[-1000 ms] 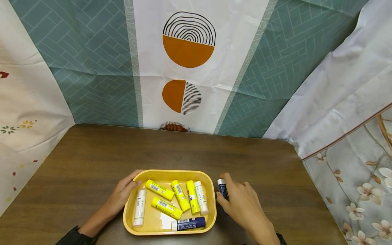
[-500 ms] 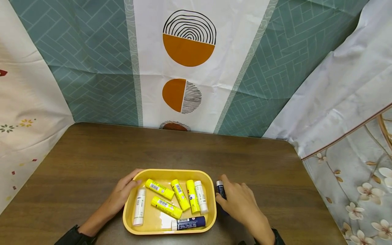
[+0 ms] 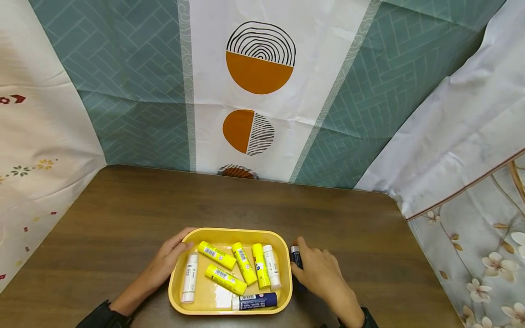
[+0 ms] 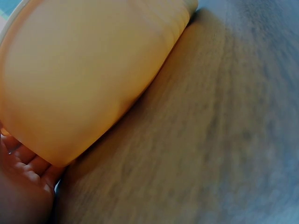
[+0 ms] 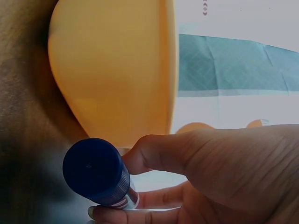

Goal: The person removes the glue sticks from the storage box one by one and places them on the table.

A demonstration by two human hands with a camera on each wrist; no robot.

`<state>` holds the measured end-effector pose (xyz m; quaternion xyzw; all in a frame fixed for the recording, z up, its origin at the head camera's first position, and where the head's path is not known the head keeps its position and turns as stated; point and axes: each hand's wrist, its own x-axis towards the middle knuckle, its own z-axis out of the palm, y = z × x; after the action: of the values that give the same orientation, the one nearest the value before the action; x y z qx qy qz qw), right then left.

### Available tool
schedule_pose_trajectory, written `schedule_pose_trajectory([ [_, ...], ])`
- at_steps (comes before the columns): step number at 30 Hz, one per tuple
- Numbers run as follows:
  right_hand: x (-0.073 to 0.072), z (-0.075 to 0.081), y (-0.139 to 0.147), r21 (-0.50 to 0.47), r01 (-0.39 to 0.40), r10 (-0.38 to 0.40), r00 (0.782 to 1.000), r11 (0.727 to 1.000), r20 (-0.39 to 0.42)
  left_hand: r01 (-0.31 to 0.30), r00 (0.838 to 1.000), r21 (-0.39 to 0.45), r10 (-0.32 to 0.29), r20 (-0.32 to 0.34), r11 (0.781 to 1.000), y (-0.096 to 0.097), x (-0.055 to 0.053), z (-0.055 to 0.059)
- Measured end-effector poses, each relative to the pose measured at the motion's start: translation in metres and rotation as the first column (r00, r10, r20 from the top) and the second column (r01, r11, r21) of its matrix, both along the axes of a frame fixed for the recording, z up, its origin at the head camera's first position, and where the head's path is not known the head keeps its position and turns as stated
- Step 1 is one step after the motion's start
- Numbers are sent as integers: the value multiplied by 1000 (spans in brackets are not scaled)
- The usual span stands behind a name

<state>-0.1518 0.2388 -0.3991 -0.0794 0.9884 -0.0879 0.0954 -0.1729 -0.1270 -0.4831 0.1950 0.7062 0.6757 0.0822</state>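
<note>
A yellow tray (image 3: 217,312) sits near the table's front, holding several glue sticks. My left hand (image 3: 166,259) grips its left rim, thumb over the edge and fingers curled round the outer wall, as the left wrist view shows. Just right of the tray, my right hand (image 3: 321,271) pinches a dark blue glue stick (image 5: 100,172) between thumb and fingers; its blue end faces the right wrist camera. Inside the tray lie yellow glue sticks (image 3: 225,279), a white glue stick (image 3: 190,278) at the left, another white glue stick (image 3: 272,266) at the right, and a blue glue stick (image 3: 260,301) along the front.
The brown wooden table (image 3: 229,200) extends behind and to both sides of the tray. A patterned green and white cloth (image 3: 143,91) hangs along its back edge. Pale floral cloths hang at the left and right.
The view has shifted slightly, so the tray appears a little further right. My right hand, still pinching the blue glue stick, has come slightly closer to the tray. My left hand keeps its grip.
</note>
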Motion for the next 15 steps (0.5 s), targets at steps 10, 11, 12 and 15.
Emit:
schedule_pose_trajectory([
  [10,-4,-16,1,-38,3,-2,1000,999,11,7,1000,5,-7,-29,1000,3,-2,-2],
  [11,-4,-17,1,-38,3,-3,1000,999,11,9,1000,7,-9,-28,1000,3,-2,-2],
  [12,-5,-17,1,-38,2,-2,1000,999,11,10,1000,9,-10,-27,1000,2,-2,-2],
  [15,-6,-18,2,-35,1,-1,1000,999,9,5,999,14,-5,-33,1000,2,-1,-3],
])
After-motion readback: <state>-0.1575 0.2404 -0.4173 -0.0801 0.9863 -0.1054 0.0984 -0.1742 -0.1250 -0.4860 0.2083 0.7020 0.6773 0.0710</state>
